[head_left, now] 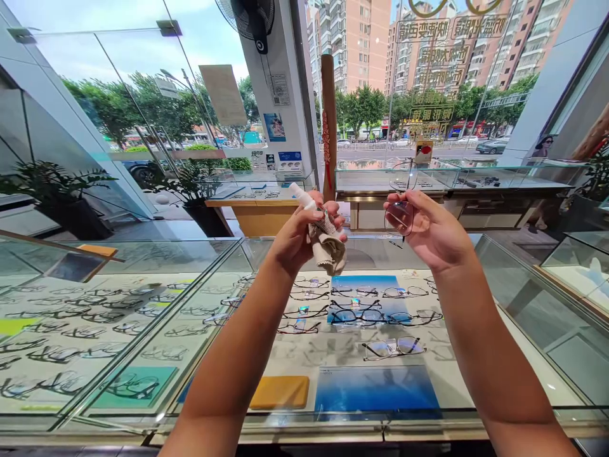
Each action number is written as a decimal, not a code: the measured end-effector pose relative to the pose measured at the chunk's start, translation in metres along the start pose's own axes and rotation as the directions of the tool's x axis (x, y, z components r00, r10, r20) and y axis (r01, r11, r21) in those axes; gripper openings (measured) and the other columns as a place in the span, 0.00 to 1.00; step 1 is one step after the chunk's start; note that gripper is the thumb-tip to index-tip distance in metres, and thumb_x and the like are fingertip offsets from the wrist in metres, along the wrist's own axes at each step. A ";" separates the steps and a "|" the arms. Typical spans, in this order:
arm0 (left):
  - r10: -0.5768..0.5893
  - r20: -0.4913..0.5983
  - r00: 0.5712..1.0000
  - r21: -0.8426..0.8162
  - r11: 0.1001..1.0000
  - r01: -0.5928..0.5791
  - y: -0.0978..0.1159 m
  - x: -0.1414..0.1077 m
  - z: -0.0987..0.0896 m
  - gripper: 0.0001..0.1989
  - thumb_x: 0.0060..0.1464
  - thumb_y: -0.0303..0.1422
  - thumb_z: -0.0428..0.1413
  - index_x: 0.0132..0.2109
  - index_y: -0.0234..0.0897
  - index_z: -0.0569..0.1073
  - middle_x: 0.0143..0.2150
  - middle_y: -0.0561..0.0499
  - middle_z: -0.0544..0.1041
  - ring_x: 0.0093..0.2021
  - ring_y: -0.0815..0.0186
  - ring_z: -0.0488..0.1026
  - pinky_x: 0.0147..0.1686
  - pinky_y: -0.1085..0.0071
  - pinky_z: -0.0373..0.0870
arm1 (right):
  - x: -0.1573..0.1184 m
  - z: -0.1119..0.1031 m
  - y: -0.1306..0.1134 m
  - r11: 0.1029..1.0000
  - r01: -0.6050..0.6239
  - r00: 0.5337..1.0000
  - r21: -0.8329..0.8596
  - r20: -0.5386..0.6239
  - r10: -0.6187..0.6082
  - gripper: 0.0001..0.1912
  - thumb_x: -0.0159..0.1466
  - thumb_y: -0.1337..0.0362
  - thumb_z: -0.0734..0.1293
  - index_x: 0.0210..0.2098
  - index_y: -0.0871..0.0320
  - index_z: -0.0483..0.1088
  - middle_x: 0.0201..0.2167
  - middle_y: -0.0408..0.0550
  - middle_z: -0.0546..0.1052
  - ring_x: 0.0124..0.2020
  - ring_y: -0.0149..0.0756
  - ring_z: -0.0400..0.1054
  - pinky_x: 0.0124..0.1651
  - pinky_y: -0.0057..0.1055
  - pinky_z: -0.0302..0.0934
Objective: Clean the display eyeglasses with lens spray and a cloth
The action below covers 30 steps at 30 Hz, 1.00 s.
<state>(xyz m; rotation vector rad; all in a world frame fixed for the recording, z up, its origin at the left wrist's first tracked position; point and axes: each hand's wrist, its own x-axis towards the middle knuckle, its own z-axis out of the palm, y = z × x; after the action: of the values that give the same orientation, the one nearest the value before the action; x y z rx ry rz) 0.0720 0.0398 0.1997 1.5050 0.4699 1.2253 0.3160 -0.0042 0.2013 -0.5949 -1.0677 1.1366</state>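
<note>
My left hand is closed around a small white spray bottle and a beige cleaning cloth. The bottle's white top points up and left, and the cloth hangs below my fingers. To the right, my right hand pinches a pair of thin-rimmed eyeglasses between thumb and fingers. The glasses are turned on end, one lens above the other, and the lower lens lies in front of my fingers. Both hands are raised above the glass display counter, apart from each other.
Under the glass top of the counter lie rows of eyeglasses, a blue gradient board and a mustard-yellow case. A wooden-framed mirror rests at left. Farther off stand another display case, a wooden post and potted plants.
</note>
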 end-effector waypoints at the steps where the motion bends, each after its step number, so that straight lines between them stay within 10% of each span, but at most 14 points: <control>1: -0.009 0.025 1.000 -0.041 0.999 0.010 0.001 -0.001 0.001 0.16 0.47 0.38 0.60 0.38 0.44 0.61 0.37 0.52 0.68 0.37 0.63 0.72 0.35 0.62 0.79 | 0.000 0.001 0.001 1.000 -0.002 1.000 0.002 0.014 0.002 0.12 0.60 0.52 0.80 0.36 0.48 0.78 0.47 0.41 0.83 0.51 0.37 0.78 0.64 0.37 0.71; 10: -0.144 0.047 0.988 -0.019 0.989 0.145 -0.003 0.002 0.002 0.38 0.58 0.73 0.36 0.27 0.44 0.61 0.26 0.49 0.65 0.29 0.61 0.67 0.29 0.56 0.77 | -0.004 0.014 0.011 0.995 -0.102 0.983 -0.018 0.153 0.104 0.10 0.61 0.55 0.81 0.33 0.50 0.79 0.39 0.43 0.83 0.46 0.36 0.76 0.64 0.38 0.69; 16: 0.010 -0.091 0.996 0.193 0.981 0.007 -0.030 0.013 -0.005 0.35 0.56 0.68 0.51 0.27 0.38 0.72 0.25 0.51 0.70 0.24 0.69 0.69 0.25 0.69 0.69 | -0.002 0.023 0.027 0.985 -0.076 0.970 -0.155 0.218 0.109 0.16 0.57 0.51 0.83 0.31 0.52 0.78 0.36 0.45 0.82 0.45 0.39 0.74 0.62 0.42 0.64; 30: -0.020 0.042 0.999 0.322 0.947 0.005 -0.030 0.010 0.001 0.36 0.59 0.65 0.50 0.24 0.36 0.71 0.20 0.52 0.68 0.21 0.70 0.67 0.26 0.71 0.64 | 0.003 0.018 0.035 0.976 -0.051 0.962 -0.213 0.252 0.105 0.16 0.58 0.51 0.82 0.31 0.53 0.77 0.34 0.44 0.80 0.43 0.37 0.73 0.57 0.39 0.62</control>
<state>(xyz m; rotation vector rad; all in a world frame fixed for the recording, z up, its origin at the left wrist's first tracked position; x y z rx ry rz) 0.0855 0.0573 0.1773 1.7979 0.6735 1.1407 0.2846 0.0085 0.1809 -0.6648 -1.4121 1.2062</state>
